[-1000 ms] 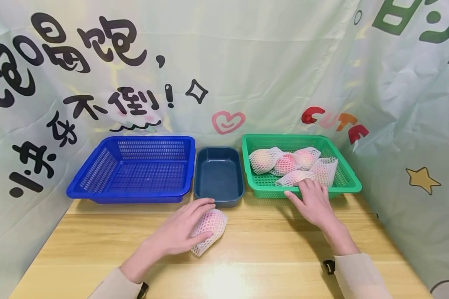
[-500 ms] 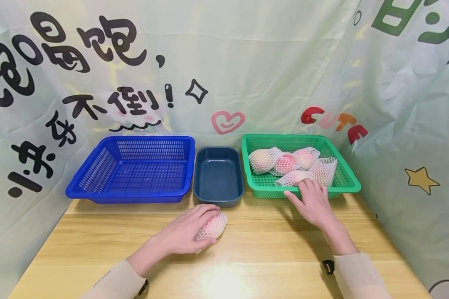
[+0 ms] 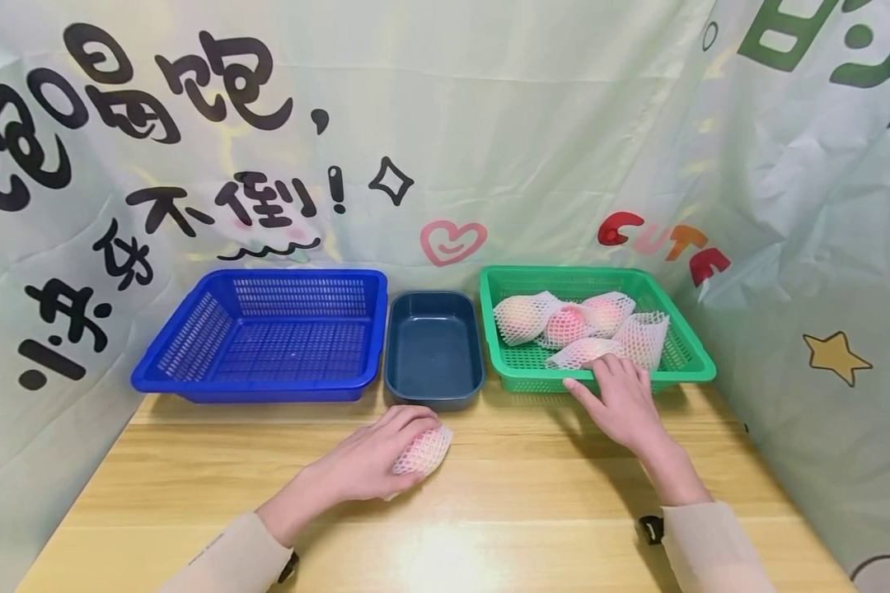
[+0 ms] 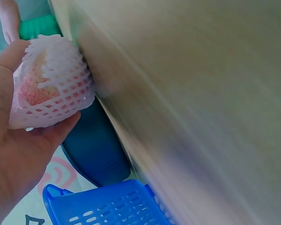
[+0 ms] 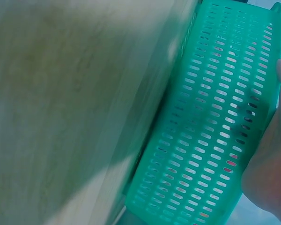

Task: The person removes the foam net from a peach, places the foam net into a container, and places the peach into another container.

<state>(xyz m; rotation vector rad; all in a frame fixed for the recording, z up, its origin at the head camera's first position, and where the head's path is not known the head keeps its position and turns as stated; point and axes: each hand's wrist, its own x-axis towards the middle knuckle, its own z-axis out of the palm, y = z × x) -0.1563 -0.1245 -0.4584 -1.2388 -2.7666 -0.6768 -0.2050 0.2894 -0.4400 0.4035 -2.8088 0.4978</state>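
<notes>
The table (image 3: pixel 534 494) bears a blue basket (image 3: pixel 259 386) far left, a green basket (image 3: pixel 522 382) far right; the right hand (image 3: pixel 626 405) crosses the latter's near rim; whether its fingers grip, I can't tell. The left hand (image 3: pixel 371 457) has its fingers clasped round a netted fruit (image 3: pixel 426 451), nearer than both.

Rows of slots pattern the bright blue left basket (image 3: pixel 289 350) and the green right basket (image 3: pixel 526 384), the tray (image 3: pixel 434 354) is plain dark blue, white diamond netting (image 4: pixel 68 77) covers pink-and-cream fruit (image 4: pixel 37 91), the counter (image 3: pixel 534 494) shows tan wood grain, and black characters (image 3: pixel 267 201) mark pale green cloth (image 3: pixel 549 148).
</notes>
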